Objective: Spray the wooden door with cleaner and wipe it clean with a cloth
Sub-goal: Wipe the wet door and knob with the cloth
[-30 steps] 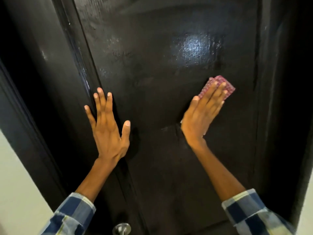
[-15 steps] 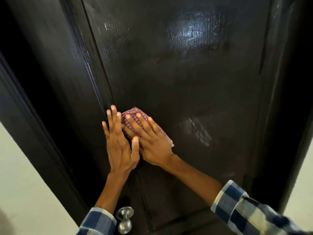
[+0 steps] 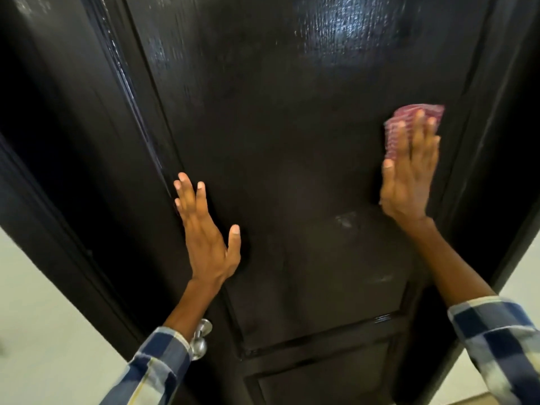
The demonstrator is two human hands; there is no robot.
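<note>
The dark wooden door fills most of the view. It has a tall raised panel in the middle and a smaller panel near its lower edge. Its surface shines, with a bright wet-looking gleam near the upper edge, right of centre, and a thin glossy line along the moulding on the left side of the tall panel. No writing, label or brand can be read anywhere.

The left hand lies flat on the door at the left edge of the tall panel. Its fingers are straight and a little spread, the thumb stands out to the right, and it holds nothing.

The right hand presses on the door near the right edge of the same panel, higher than the left hand and well apart from it. Its fingers are straight and close together, on top of the red checked cloth, which shows above and left of the fingertips.

Both sleeves are blue and white plaid.

The silver door knob sits at the lower left edge of the door, partly hidden behind the left forearm.
</note>
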